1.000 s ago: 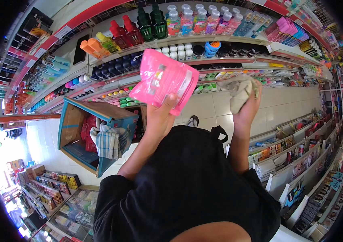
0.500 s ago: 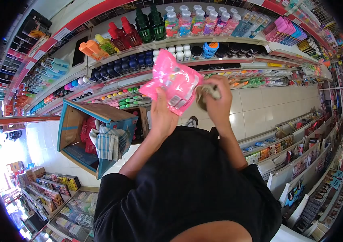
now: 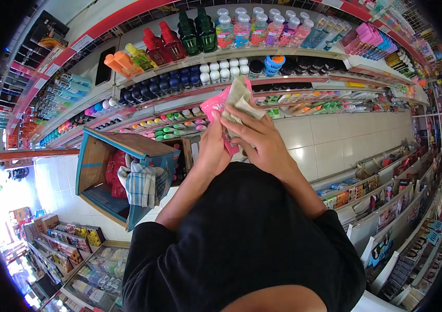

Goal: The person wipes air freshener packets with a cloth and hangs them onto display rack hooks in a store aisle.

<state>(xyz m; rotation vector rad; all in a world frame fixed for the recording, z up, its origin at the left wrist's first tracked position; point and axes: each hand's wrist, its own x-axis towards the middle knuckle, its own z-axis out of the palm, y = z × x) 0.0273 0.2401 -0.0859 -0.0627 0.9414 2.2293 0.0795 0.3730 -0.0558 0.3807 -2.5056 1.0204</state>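
A shiny pink plastic packet [image 3: 213, 106] is held up in front of the shelves, tilted, with much of it covered. My left hand [image 3: 211, 152] grips it from the left and below, thumb on its front. A crumpled greyish-beige cloth [image 3: 241, 99] lies against the packet's face. My right hand [image 3: 262, 139] presses this cloth onto the packet, its fingers bent over the cloth. Both hands are close together, just above the black shirt.
Shelves ahead carry bottles with clear caps [image 3: 242, 32], dark green bottles [image 3: 205, 35] and white-capped roll-on bottles [image 3: 224, 70]. An open cardboard box [image 3: 88, 161] at left holds a checked cloth [image 3: 142, 183]. Low product racks [image 3: 382, 208] stand at right.
My right hand has brought the cloth from beside the packet onto its face. The packet has turned and now shows less of its front. My left hand still holds it.
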